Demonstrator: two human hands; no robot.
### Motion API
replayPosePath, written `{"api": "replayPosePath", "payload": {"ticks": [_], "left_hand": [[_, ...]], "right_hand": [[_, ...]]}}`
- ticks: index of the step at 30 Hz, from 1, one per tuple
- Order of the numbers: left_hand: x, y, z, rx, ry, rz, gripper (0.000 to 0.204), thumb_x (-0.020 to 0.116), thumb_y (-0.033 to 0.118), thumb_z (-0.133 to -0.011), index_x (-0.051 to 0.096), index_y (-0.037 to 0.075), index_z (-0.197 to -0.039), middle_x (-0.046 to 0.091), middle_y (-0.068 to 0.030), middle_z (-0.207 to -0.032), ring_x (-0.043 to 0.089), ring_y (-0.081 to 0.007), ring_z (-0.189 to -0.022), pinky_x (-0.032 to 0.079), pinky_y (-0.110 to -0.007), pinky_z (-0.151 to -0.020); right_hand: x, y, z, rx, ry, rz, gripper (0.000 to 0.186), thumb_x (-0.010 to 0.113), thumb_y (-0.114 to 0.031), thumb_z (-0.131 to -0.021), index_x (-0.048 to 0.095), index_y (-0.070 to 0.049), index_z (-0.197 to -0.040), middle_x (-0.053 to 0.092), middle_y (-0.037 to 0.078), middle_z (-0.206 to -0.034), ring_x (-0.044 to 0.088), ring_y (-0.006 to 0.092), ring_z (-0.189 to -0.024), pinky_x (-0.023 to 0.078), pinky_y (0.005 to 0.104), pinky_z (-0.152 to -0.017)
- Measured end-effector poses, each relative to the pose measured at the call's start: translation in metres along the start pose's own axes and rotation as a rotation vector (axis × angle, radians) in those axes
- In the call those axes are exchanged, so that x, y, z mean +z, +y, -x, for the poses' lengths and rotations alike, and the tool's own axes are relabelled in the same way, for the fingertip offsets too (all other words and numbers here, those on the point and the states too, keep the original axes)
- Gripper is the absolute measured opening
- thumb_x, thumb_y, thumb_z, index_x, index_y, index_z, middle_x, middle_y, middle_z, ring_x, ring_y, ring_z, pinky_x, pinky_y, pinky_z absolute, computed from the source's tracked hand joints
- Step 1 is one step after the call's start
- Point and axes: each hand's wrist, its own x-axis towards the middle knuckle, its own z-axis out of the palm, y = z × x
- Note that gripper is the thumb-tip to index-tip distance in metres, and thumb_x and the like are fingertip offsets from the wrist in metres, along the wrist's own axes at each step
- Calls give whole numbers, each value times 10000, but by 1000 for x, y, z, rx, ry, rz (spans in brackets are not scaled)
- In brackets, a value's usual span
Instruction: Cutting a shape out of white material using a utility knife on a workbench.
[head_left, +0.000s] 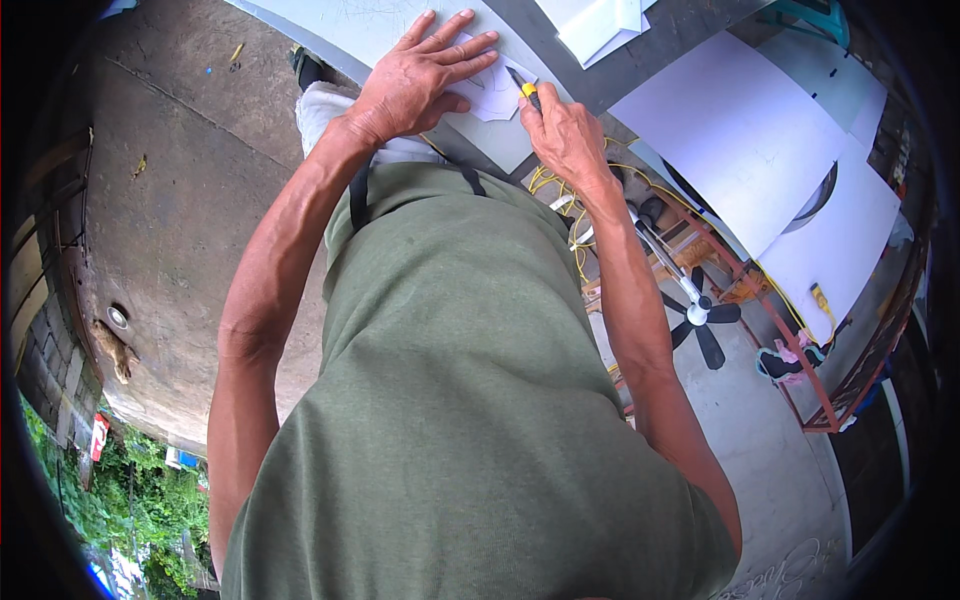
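Note:
My left hand (425,75) lies with fingers spread on a small white cut sheet (492,97), pressing it to a larger pale grey sheet (345,30) on the work surface. Faint lines show on the small piece. In my right hand (565,140) is a yellow and black utility knife (529,93), its grip wrapped by my fingers. The knife's tip points up and left, at the right part of the small sheet, close to my left fingertips. Whether the blade touches the sheet I cannot tell.
Folded white sheets (598,30) lie at the far edge of the surface. Large white panels (735,130) are at the right, over a rusty metal frame (780,320). A black-bladed fan (698,312) and a tangled yellow cord (545,183) are below my right arm. Concrete floor (180,200) extends left.

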Motion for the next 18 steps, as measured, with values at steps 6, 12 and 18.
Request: {"api": "replayPosePath", "payload": {"ticks": [6,12,18], "left_hand": [[-3,2,-1,-7,-15,14,860,827,245,-738,492,276,-1529,386,86,-1637,234,-208,-1568,141,-527,-1316],[-6,-3,-7,17,-17,11,858,838,224,-717,517,276,-1511,396,98,-1630,224,-219,-1571,137,-520,-1320],[-7,-3,-9,7,-45,15,857,835,208,-718,518,276,-1511,403,98,-1626,215,-222,-1574,137,-512,-1321]], "right_hand": [[-11,-2,-4,-18,-23,64,303,554,-323,-1029,539,-22,-1003,674,238,-670,706,463,-709,539,579,-654],[-25,-9,-9,-28,-96,137,307,552,-297,-1026,567,8,-1002,686,266,-706,712,472,-744,549,579,-684],[-27,-16,-11,-43,-122,166,314,553,-272,-1022,580,37,-975,698,274,-734,721,465,-755,564,564,-696]]}}
